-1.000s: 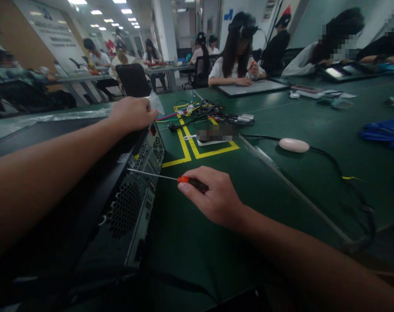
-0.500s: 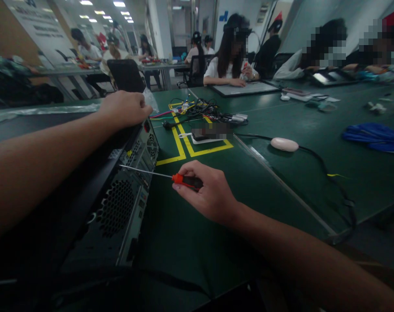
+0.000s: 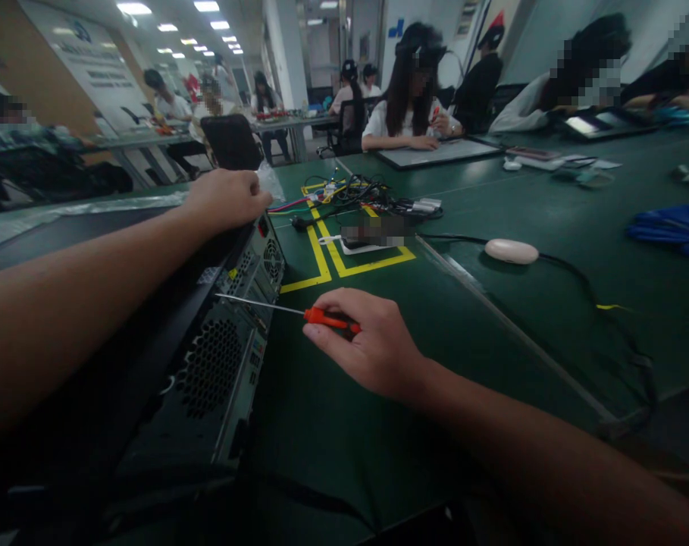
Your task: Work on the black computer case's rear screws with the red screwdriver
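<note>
A black computer case (image 3: 111, 235) lies on its side at the left, its metal back panel (image 3: 208, 447) with vent holes facing right. My left hand (image 3: 227, 199) rests on its far top edge, with the fingers curled over the corner and partly hidden. In my right hand (image 3: 372, 341) is a screwdriver (image 3: 327, 318) with an orange and black handle, closed between thumb and fingers. Its long thin shaft points left, and the tip meets the back panel near the top edge. Whether the tip sits in a screw is too small to tell.
Beyond the case lies a tangle of black cables (image 3: 372, 193) on yellow tape. A phone (image 3: 372, 235) lies near it. Farther right are a pale oval device (image 3: 512, 251) on a cord and a blue cloth bundle (image 3: 671, 229). Several people sit at tables behind.
The screwdriver handle has turned, showing more orange, while its tip stays at the same spot on the panel. My left hand keeps its place, and the whole view has shifted slightly.
</note>
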A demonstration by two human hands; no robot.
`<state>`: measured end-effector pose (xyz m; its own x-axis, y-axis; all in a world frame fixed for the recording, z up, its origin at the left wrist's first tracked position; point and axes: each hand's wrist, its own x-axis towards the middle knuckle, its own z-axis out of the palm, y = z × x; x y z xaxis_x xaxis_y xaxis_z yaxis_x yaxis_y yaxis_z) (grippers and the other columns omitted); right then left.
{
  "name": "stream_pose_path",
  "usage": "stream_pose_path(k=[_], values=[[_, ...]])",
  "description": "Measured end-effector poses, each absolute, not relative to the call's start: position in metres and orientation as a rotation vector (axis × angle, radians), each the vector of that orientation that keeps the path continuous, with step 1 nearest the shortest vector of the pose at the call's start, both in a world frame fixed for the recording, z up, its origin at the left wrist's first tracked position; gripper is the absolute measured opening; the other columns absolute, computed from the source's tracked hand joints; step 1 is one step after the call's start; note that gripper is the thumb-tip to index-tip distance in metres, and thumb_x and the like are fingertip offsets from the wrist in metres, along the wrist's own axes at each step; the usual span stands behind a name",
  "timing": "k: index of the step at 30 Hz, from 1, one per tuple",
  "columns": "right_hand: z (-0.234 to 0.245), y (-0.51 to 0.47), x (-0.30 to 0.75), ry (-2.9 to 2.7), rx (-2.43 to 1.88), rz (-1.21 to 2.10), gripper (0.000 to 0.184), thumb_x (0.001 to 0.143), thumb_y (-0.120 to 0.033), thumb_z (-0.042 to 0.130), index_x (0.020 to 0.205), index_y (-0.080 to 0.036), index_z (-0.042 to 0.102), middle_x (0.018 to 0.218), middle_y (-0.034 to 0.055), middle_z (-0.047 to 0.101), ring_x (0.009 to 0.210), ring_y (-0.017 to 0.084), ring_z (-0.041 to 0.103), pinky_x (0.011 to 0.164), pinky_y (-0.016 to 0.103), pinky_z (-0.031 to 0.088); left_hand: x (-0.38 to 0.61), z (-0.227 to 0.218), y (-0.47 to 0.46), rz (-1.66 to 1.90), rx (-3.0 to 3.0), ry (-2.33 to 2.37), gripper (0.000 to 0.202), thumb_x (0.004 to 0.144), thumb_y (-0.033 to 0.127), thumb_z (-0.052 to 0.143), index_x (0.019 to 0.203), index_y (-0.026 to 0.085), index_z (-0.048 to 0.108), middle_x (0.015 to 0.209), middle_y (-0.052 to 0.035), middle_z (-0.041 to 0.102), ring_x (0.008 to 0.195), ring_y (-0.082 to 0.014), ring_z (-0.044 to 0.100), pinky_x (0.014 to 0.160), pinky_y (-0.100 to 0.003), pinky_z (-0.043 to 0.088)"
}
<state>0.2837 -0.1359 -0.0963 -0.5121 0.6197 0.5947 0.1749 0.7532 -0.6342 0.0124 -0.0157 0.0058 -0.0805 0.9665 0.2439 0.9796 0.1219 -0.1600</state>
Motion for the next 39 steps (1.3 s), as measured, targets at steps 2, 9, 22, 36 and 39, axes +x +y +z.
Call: stream_pose_path(k=[2,9,22,36,39], values=[[-0.096,-0.136,0.284,-2.077,-0.593,0.655,0.016,0.101,-0.035,0.070,0.099,-0.019,0.071,0.095,0.0042,0.076,0.086,0.018,0.069,0.081,0.031,0.051,0.013,0.006,-0.016,-0.052,-1.873,-2.142,0.070,0.095,0.067,0.035,0.122,0.015,0.073,0.120,-0.0171,0.074,0.102,-0.0310,0.061,0.092,-0.047,0.050],[-0.099,-0.138,0.283,-2.050,-0.620,0.691,0.024,0.093,-0.036,0.076,0.110,-0.022,0.065,0.099,0.0009,0.074,0.083,0.016,0.068,0.078,0.028,0.051,0.004,0.001,-0.008,-0.039,-1.855,-2.153,0.068,0.096,0.068,0.033,0.123,0.018,0.071,0.118,-0.0178,0.073,0.098,-0.0299,0.058,0.092,-0.050,0.051],[-0.099,-0.136,0.282,-2.051,-0.598,0.677,0.011,0.094,-0.027,0.072,0.098,-0.022,0.063,0.094,0.0011,0.074,0.080,0.015,0.067,0.076,0.029,0.051,0.013,0.006,-0.016,-0.107,-1.887,-2.204,0.070,0.095,0.070,0.038,0.125,0.016,0.072,0.128,-0.0162,0.073,0.109,-0.0305,0.060,0.101,-0.050,0.048],[-0.098,-0.137,0.284,-2.058,-0.614,0.668,0.012,0.096,-0.030,0.074,0.101,-0.020,0.068,0.095,0.0022,0.076,0.081,0.016,0.068,0.076,0.029,0.050,0.013,0.006,-0.015,-0.074,-1.887,-2.164,0.068,0.097,0.066,0.036,0.124,0.015,0.071,0.124,-0.0183,0.073,0.104,-0.0315,0.061,0.096,-0.051,0.050],[-0.097,-0.137,0.284,-2.064,-0.617,0.649,0.015,0.100,-0.033,0.071,0.100,-0.018,0.072,0.094,0.0037,0.076,0.082,0.017,0.068,0.077,0.029,0.049,0.012,0.006,-0.015,-0.083,-1.879,-2.188,0.066,0.096,0.067,0.039,0.124,0.017,0.072,0.124,-0.0158,0.073,0.107,-0.0313,0.061,0.098,-0.050,0.050]])
